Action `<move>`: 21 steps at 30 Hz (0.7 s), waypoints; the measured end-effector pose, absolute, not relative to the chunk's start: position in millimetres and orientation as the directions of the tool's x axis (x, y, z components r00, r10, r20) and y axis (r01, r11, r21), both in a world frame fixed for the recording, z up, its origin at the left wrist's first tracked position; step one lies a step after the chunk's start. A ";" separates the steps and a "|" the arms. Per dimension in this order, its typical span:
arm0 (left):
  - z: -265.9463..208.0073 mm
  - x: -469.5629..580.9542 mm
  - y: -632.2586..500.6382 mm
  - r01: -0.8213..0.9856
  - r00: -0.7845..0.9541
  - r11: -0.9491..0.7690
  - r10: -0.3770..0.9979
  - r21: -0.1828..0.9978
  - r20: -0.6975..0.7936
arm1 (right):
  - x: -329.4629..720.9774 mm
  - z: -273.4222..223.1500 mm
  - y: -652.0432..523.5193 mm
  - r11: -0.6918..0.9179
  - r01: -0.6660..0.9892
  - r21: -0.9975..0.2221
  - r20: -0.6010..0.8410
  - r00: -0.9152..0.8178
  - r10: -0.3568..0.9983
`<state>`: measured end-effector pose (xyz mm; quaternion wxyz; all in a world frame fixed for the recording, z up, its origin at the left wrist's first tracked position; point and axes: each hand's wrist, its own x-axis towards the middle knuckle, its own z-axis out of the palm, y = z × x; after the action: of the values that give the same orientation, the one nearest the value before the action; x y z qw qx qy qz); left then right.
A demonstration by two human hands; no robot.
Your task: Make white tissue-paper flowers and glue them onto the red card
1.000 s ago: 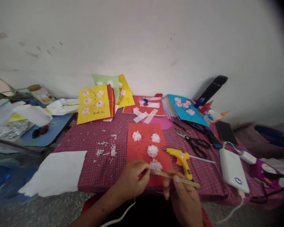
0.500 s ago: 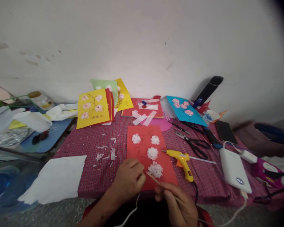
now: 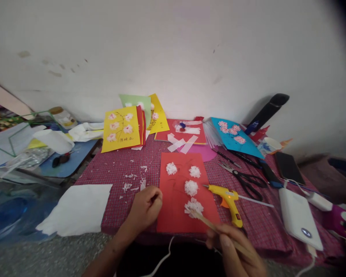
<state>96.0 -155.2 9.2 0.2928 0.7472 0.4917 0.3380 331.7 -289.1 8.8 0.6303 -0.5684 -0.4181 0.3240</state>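
Head view. Paper cup [image 3: 269, 145] by the cloth-covered table's [image 3: 256, 227] far right corner; contents unreadable. Brown-lidded jar [image 3: 66, 119] at far edge of blue stand [image 3: 75, 163], left; contents unclear. Red card [image 3: 175, 200] flat at table's near edge: ruffled white flowers [image 3: 191, 188], three down right side, one upper left. Right hand [image 3: 233, 246]: fingers closed round wooden stick [image 3: 209, 223], tip at nearest flower. Left hand [image 3: 145, 206] curled by card's left edge; can't tell whether pinching anything.

– What lies left of the hot glue gun [image 3: 230, 196]?
– A flower card [image 3: 173, 207], then paper scraps [image 3: 127, 187] farther left.
– And to its right?
– The power bank [image 3: 298, 215].
– Behind it?
– Scissors [image 3: 235, 173], slightly rightward.
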 end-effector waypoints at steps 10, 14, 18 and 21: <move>20.6 126.7 -170.4 0.311 0.397 -0.216 0.915 0.926 0.080 | 331.2 -1.1 -277.6 0.196 -0.010 -0.981 0.191 0.192 0.963; 18.4 131.2 -170.8 0.325 0.407 -0.228 0.910 0.918 0.082 | 331.9 4.7 -275.5 0.249 0.065 -0.966 0.256 0.146 0.956; 14.2 129.6 -169.8 0.368 0.418 -0.262 0.904 0.892 0.093 | 336.8 15.1 -272.2 0.362 0.227 -0.904 0.366 -0.027 0.930; 11.0 127.7 -169.3 0.401 0.448 -0.298 0.889 0.867 0.098 | 339.9 26.0 -272.1 0.375 0.387 -0.842 0.364 -0.103 0.926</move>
<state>127.7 -169.3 11.0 0.4064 0.7474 0.4313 0.3003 339.9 -272.1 26.0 0.4676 -0.4794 -0.6846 0.2878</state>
